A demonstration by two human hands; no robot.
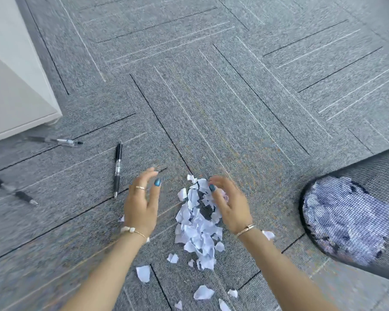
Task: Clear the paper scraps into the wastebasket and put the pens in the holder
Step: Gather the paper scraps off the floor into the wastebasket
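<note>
A heap of torn white paper scraps (198, 223) lies on the grey carpet between my two hands. My left hand (142, 203) hovers just left of the heap, fingers spread and curved, holding nothing. My right hand (229, 205) rests at the heap's upper right edge, fingers curled over a few scraps. Loose scraps (143, 273) are scattered nearer to me. Three black pens lie to the left: one upright pen (117, 168), one pen (56, 140) by the cabinet, one blurred pen (11, 189) at the far left. The mesh wastebasket (346, 218) at the right holds white scraps.
A white cabinet (14, 86) fills the upper left corner, its base meeting the carpet. Grey carpet tiles with dark and light stripes (234, 86) stretch beyond the heap. No pen holder is in view.
</note>
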